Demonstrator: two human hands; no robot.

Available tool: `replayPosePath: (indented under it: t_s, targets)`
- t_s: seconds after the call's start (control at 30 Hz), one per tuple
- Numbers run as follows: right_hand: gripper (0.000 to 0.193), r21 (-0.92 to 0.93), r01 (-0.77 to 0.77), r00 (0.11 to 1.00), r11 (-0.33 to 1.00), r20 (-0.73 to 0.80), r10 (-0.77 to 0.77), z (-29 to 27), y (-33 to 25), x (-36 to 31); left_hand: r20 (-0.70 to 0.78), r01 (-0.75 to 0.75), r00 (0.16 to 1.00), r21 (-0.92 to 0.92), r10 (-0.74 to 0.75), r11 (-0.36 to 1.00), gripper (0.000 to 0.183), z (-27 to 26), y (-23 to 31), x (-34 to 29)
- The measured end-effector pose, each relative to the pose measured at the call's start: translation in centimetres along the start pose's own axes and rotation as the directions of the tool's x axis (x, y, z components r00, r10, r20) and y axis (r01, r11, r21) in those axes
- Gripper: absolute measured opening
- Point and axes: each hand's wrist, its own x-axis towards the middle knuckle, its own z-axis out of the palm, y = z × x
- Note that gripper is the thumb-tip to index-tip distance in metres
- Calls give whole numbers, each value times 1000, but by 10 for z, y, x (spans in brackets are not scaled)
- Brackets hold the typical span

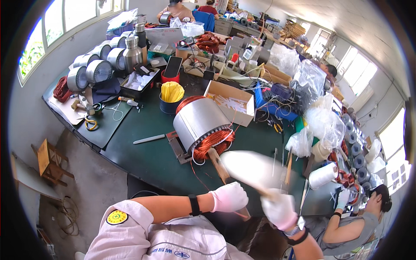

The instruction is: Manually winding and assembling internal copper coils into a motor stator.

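Observation:
A silver motor stator (200,122) lies on its side on the green bench, with copper windings (211,146) bulging out of its near end. My left hand (229,197), in a white glove, is closed around a flat wooden stick (219,168). The stick's far tip touches the windings. To the right, my gloved right hand (279,209) grips the handle of a mallet (255,168). Its large white head is smeared by motion and hangs beside the stick; whether the two touch cannot be told. A metal cradle (177,147) supports the stator.
Behind the stator stand a pot of yellow strips (172,92) and a cardboard box (242,113) of white pieces. A white pen-like tool (149,139) lies left, near yellow-handled scissors (91,124). At right are a white thread spool (323,175) and a co-worker (353,221).

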Motion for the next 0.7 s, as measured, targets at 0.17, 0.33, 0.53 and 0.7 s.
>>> replayPosePath:
  t_s: [0.17, 0.33, 0.53, 0.7]
  targets:
    - [26, -69, -359, 931, 931, 53, 362, 30, 28, -36, 52, -46, 997, -71, 49, 996, 20, 2, 4, -5]
    - [33, 665, -644, 649, 378, 212, 731, 32, -19, -68, -154, 2, 988, -112, -19, 994, 16, -34, 13, -2]
    - [37, 796, -582, 600, 164, 286, 747, 65, -35, -75, -47, 18, 999, -108, -23, 994, 12, -60, 9, 2]
    - [35, 826, -559, 553, 75, 304, 776, 65, -30, -86, -85, -67, 995, -272, 46, 960, 33, -85, 8, -90]
